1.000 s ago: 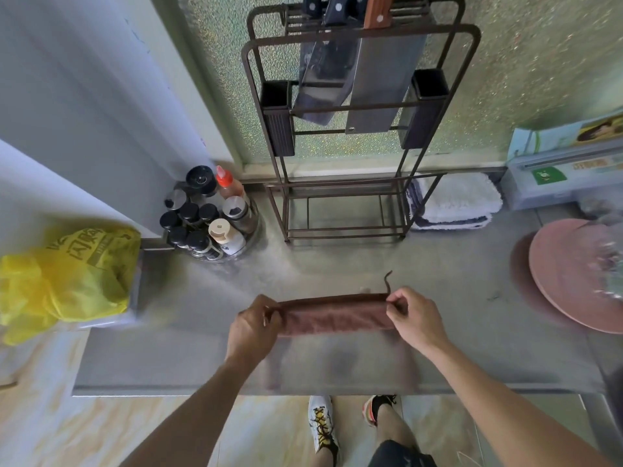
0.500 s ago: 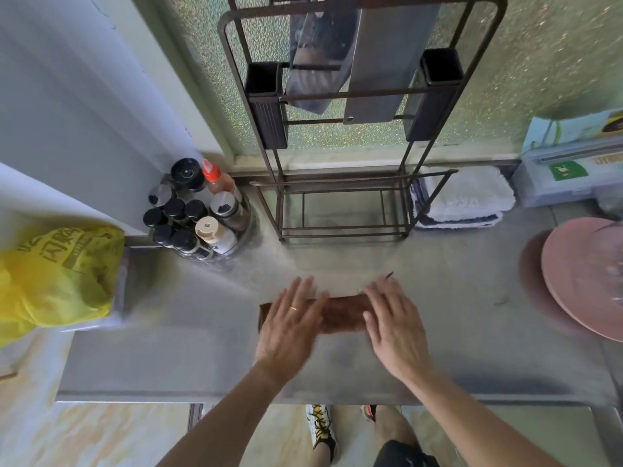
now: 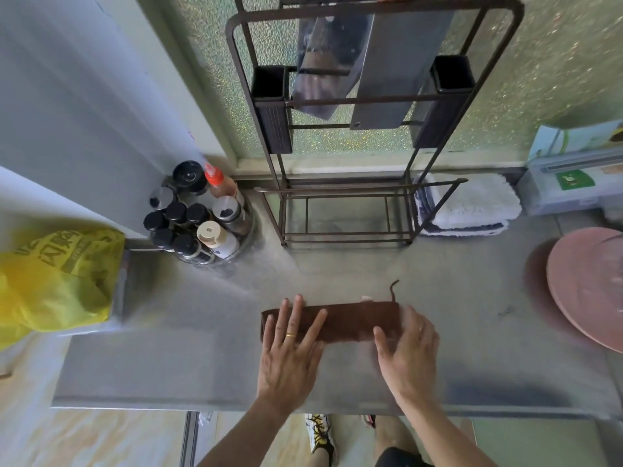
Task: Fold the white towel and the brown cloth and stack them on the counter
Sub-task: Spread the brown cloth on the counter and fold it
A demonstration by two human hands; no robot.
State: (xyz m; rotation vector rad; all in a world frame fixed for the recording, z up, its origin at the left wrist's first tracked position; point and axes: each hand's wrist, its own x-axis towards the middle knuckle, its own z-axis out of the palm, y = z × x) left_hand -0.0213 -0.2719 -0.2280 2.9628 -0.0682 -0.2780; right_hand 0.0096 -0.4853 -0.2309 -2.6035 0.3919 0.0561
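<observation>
The brown cloth (image 3: pixel 350 321) lies folded into a long narrow strip on the steel counter (image 3: pixel 455 308), with a thin loop sticking up at its right end. My left hand (image 3: pixel 290 348) rests flat on the strip's left end, fingers spread. At the right end, my right hand (image 3: pixel 406 352) lies flat with its fingers on the cloth, slightly blurred. The white towel (image 3: pixel 472 207) sits folded at the back right of the counter, beside the rack's right leg.
A dark metal knife rack (image 3: pixel 354 183) stands at the back middle. A cluster of spice bottles (image 3: pixel 199 220) sits back left, a yellow plastic bag (image 3: pixel 57 281) at the left, a pink plate (image 3: pixel 593 288) at the right edge, a box (image 3: pixel 573 183) back right.
Both hands lowered the folded brown cloth onto the counter, let go of its ends and now lie flat on it. The view has tilted slightly.
</observation>
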